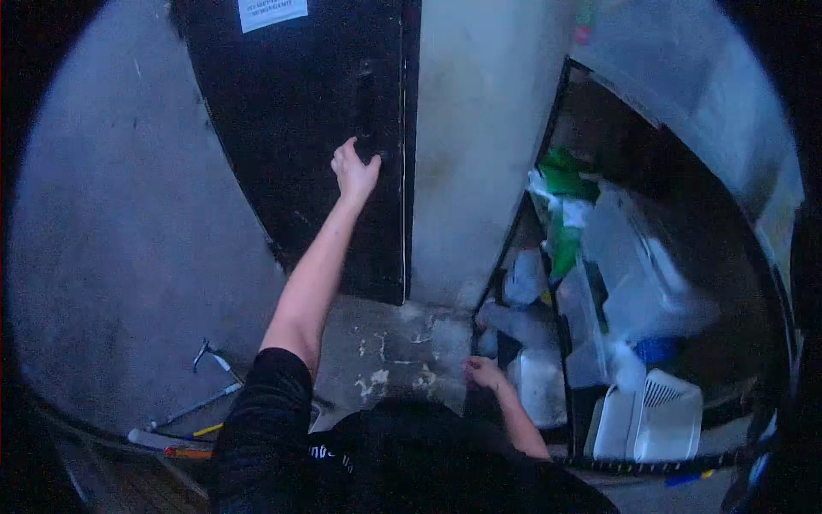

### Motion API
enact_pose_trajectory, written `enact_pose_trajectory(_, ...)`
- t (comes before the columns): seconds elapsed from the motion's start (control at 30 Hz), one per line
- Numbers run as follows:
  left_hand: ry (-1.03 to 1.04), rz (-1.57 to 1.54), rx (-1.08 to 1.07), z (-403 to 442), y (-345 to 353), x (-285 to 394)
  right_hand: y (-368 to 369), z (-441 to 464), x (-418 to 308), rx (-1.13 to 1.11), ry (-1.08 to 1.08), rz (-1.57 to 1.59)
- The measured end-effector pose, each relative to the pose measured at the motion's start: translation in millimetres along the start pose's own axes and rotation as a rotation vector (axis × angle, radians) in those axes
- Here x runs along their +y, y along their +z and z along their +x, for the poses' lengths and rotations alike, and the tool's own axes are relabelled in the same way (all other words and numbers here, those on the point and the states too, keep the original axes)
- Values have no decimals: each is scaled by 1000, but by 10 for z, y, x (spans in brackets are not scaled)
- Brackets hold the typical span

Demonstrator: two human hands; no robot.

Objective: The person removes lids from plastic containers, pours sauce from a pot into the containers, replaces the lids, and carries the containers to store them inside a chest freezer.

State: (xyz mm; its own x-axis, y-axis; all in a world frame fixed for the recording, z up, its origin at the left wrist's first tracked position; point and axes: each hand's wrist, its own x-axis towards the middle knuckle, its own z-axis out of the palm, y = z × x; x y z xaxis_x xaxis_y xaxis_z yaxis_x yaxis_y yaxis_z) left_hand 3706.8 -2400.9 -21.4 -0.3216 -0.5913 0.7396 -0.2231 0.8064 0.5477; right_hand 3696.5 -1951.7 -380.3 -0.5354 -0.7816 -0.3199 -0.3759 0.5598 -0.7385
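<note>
My left hand is stretched forward at a black door, close to its dark handle area near the right edge. Its fingers are bent and apart, with nothing visible between them. Low on the right side, my right hand hangs near my body with its fingers partly curled, beside the shelving; whether it holds anything is too small to tell. A white paper sign is fixed to the upper part of the door.
At the right, a dark-framed shelf holds clear plastic containers, a green bag and white baskets. Long-handled tools lie at the lower left. A pale wall stands right of the door.
</note>
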Motion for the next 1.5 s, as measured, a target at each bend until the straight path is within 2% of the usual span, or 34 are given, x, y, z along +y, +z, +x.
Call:
enact_pose_trajectory(0.03,-110,15,-93,232,116,-49,-63,130,7,19,28,24)
enact_pose_trajectory(0.07,-116,3,-73,420,99,-66,-67,217,-31,44,49,46)
enact_pose_trajectory(0.1,-200,-2,-90,603,261,-123,-399,8,-583,-45,81,185)
enact_pose_trajectory(0.13,-280,-6,-113,762,369,-174,-479,65,-614,-48,91,183)
enact_pose_trajectory(0.2,-285,-50,-125,1118,615,-325,-364,-14,-565,27,100,327)
enact_pose_trajectory(0.23,-271,-168,-139,1300,657,-301,-402,-15,-544,11,119,160)
enact_pose_trajectory(0.27,-250,-398,-209,1334,697,-260,-392,-69,-538,27,130,181)
enact_pose_trajectory(0.33,-419,-380,-251,1437,732,-191,-511,-258,-586,-75,265,468)
enact_pose_trajectory(0.37,-389,-320,-144,1505,966,-420,-618,-357,-665,-136,345,431)
enact_pose_trajectory(0.47,-353,-389,-225,1509,925,-519,-771,-433,-441,-174,476,566)
enact_pose_trajectory(0.5,-359,-334,-155,1544,1049,-682,-813,-372,-379,-164,460,553)
enact_pose_trajectory(0.57,-523,-739,-154,1219,653,-607,-854,-322,-280,21,540,580)
enact_pose_trajectory(0.6,-534,-750,-5,1036,467,-467,-886,-176,-162,5,544,573)
enact_pose_trajectory(0.67,-628,-817,74,728,-49,-499,-819,229,26,-2,518,601)
enact_pose_trajectory(0.7,-648,-804,141,575,-349,-517,-852,442,-127,-56,459,546)
enact_pose_trajectory(0.73,-711,-749,306,463,-620,-497,-886,725,-293,-115,400,489)
enact_pose_trajectory(0.77,-628,-689,329,311,-928,-714,-810,1098,-352,-167,335,463)
enact_pose_trajectory(0.8,-707,-698,352,185,-1289,-935,-719,1492,-431,-215,264,435)
enact_pose_trajectory(0.83,-669,-673,624,145,-1490,-600,-727,1779,-747,-281,182,402)
enact_pose_trajectory(0.9,-315,-197,579,-642,-2426,-2413,-625,2468,-1368,-383,-29,238)
enact_pose_trajectory(1.0,-569,-6,832,-1049,-2620,-2447,-342,3501,-2219,-477,-368,-107)
enact_pose_trajectory(1.1,-764,138,879,-1468,-2600,-2850,-78,4332,-2994,-581,-430,-225)
enact_pose_trajectory(1.17,-873,212,841,-1666,-2495,-3178,149,4910,-3306,-629,-378,-224)
enact_pose_trajectory(1.23,-961,260,755,-1779,-2242,-3504,383,5522,-3218,-678,-318,-235)
enact_pose_trajectory(1.33,-1066,283,556,-1809,-1743,-3942,345,6250,-3214,-681,-204,-299)
enact_pose_trajectory(1.37,-1082,284,479,-1780,-1562,-4073,309,6448,-3137,-542,-395,-445)
enact_pose_trajectory(1.43,-1105,277,322,-1661,-1202,-4336,448,7253,-2446,-459,-530,-760)
enact_pose_trajectory(1.47,-1107,268,245,-1564,-1017,-4461,467,7651,-2048,-456,-417,-850)
enact_pose_trajectory(1.5,-1105,261,177,-1459,-846,-4601,272,7758,-2091,-451,-264,-836)
